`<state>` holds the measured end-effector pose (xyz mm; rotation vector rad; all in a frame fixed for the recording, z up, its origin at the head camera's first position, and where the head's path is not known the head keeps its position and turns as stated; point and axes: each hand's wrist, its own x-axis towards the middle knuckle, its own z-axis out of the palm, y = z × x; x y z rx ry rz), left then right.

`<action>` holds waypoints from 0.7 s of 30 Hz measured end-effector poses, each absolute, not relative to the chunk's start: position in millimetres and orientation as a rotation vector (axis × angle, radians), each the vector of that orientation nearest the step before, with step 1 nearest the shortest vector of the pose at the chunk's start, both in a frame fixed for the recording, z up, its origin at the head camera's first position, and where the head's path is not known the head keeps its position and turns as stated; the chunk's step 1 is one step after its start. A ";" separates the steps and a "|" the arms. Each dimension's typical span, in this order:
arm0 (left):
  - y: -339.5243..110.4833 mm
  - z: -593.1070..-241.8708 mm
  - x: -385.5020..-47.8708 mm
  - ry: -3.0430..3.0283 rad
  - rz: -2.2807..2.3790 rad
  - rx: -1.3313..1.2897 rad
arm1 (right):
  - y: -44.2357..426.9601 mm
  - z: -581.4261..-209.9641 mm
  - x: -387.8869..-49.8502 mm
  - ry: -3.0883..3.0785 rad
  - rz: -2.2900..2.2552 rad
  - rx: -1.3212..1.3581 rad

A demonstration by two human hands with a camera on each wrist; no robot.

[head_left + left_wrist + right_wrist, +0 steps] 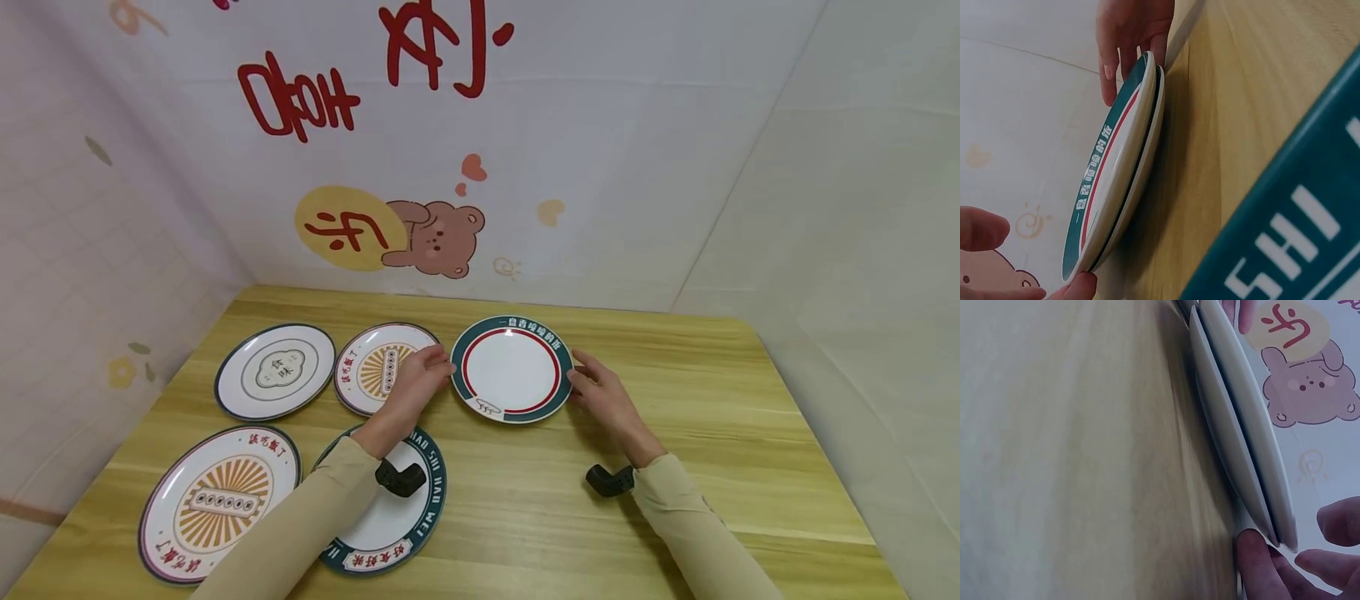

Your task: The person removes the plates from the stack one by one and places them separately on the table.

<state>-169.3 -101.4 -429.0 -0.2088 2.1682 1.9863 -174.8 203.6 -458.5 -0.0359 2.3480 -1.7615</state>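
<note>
A plate with a dark green rim and a red ring (512,372) lies stacked on a second plate (1141,181), whose pale edge shows in both wrist views. My left hand (417,382) is at the stack's left side, a fingertip touching the rim and the thumb held away from it. At the opposite side, my right hand (609,402) has its fingers at the stack's edge, with the thumb apart from it in the right wrist view. Just left of my left hand lies a plate with an orange sunburst (382,367), partly covered by that hand.
A white plate with a grey emblem (275,372) lies at the back left. Nearer are a larger sunburst plate (219,500) and a green-rimmed lettered plate (431,500), both partly under my left forearm. A printed cloth wall (600,208) stands behind the wooden table (720,392).
</note>
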 end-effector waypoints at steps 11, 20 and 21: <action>-92.1 -437.3 -173.0 2.206 2.009 -0.225 | 204.5 -462.3 -176.5 2.373 -1.734 -0.002; -88.8 -443.1 -171.2 2.239 2.031 -0.203 | 203.8 -463.9 -178.3 2.405 -1.702 0.040; -88.6 -443.3 -171.3 2.243 2.034 -0.198 | 203.9 -464.1 -178.5 2.412 -1.699 0.053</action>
